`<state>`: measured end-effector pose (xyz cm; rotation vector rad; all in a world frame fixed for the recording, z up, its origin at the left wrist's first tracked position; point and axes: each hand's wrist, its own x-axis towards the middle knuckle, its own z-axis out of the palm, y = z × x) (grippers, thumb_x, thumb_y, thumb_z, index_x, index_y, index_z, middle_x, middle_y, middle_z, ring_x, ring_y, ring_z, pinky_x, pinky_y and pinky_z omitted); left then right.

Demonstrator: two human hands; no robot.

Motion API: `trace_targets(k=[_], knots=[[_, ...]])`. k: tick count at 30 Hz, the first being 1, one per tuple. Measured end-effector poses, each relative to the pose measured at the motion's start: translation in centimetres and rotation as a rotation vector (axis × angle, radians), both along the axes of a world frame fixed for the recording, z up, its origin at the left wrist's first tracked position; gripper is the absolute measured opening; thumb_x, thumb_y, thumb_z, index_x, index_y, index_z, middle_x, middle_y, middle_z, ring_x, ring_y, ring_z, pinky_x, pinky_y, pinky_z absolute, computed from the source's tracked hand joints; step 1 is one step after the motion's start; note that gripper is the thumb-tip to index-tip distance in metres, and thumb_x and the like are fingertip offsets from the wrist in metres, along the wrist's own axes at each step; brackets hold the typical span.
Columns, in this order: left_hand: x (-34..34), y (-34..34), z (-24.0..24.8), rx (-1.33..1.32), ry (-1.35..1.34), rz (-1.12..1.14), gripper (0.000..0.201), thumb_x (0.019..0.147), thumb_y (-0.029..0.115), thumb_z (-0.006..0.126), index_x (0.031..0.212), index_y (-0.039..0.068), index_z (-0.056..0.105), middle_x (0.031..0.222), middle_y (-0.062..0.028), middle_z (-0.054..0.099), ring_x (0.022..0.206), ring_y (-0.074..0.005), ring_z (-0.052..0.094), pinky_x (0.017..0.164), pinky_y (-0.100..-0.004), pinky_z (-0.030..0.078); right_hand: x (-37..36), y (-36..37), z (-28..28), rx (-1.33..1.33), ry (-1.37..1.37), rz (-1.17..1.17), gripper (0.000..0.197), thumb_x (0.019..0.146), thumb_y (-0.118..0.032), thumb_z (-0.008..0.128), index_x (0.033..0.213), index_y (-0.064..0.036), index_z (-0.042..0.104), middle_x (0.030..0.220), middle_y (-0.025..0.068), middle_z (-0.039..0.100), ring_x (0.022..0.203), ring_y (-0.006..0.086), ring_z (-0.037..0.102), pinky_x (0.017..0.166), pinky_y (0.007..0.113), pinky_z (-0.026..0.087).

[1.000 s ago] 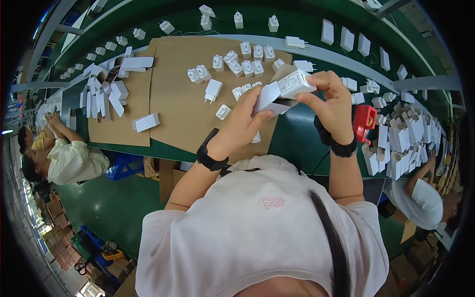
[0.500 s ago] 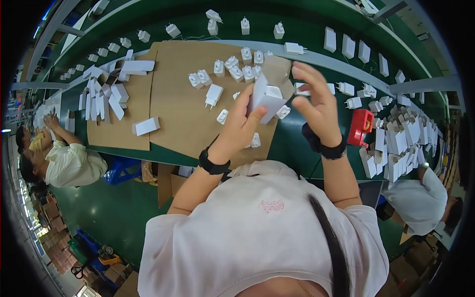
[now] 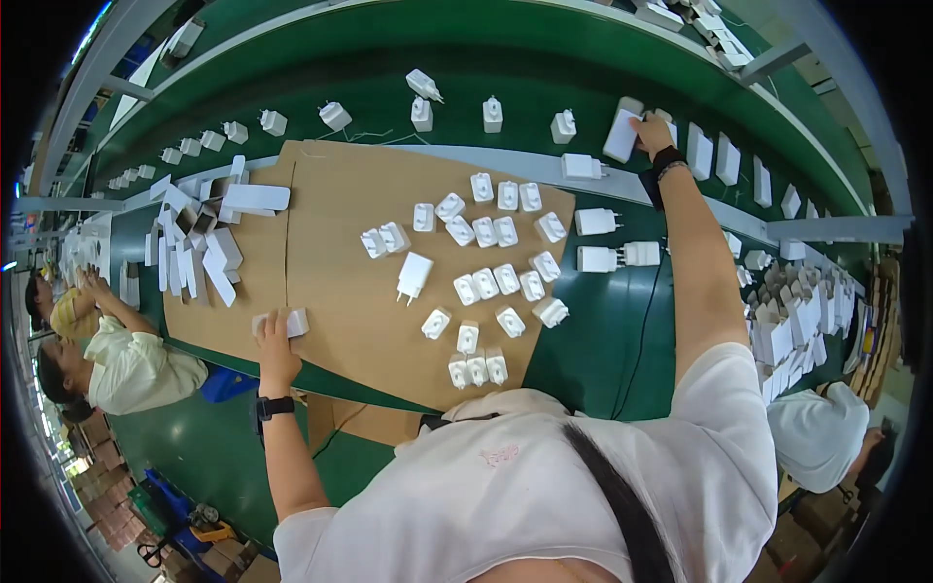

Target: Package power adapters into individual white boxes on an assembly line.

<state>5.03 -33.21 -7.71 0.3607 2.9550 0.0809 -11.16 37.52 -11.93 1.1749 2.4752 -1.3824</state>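
Note:
On the green belt at the far right, my right hand is closed at the edge of a slim white box that leans to one side. My left hand reaches to the near left of the cardboard sheet. Its fingers lie closed over another small white box, which shows on both sides of them. Between my arms, several white plug chargers stand on the cardboard. A larger charger lies among them with its pins toward me.
Folded white boxes are heaped at the left, and more open ones crowd the right. Chargers and upright boxes line the belt. A black cable runs under my right arm. Co-workers sit at both sides.
My hands have parted from the open box they held over the cardboard. The right has reached far to the belt, the left to the box at the left. The red tape dispenser is out of sight.

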Motion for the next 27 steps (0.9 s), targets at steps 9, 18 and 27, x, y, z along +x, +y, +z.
trace_targets(k=[9, 18, 27], knots=[[-2.8, 6.9, 5.1, 0.400, 0.024, 0.302, 0.044, 0.062, 0.011, 0.068, 0.099, 0.002, 0.045, 0.088, -0.0169, 0.054, 0.081, -0.0321, 0.055, 0.069, -0.0367, 0.046, -2.9, -16.0, 4.4, 1.348, -0.174, 1.067, 0.017, 0.068, -0.014, 0.062, 0.084, -0.0105, 0.067, 0.089, 0.0096, 0.064, 0.096, 0.0265, 0.053, 0.083, 0.039, 0.036], [-0.3, 24.4, 10.1, 0.909, 0.111, 0.253, 0.065, 0.056, 0.030, 0.081, 0.103, -0.001, 0.048, 0.094, -0.0194, 0.057, 0.083, -0.0306, 0.057, 0.070, -0.0365, 0.046, 4.9, -18.4, 14.7, -0.277, 0.512, 0.609, 0.045, 0.075, -0.014, 0.065, 0.113, -0.0074, 0.044, 0.105, 0.0072, 0.054, 0.090, 0.0181, 0.055, 0.075, 0.029, 0.045], [5.1, 30.8, 10.3, 1.932, -0.920, 0.314, 0.054, 0.074, 0.043, 0.067, 0.108, 0.005, 0.047, 0.098, -0.0107, 0.058, 0.089, -0.0225, 0.055, 0.077, -0.0353, 0.045, 24.3, -23.5, 20.4, -1.103, 0.891, -0.067, 0.035, 0.086, -0.026, 0.051, 0.114, -0.0074, 0.042, 0.095, 0.0132, 0.054, 0.080, 0.0217, 0.056, 0.064, 0.031, 0.047]])
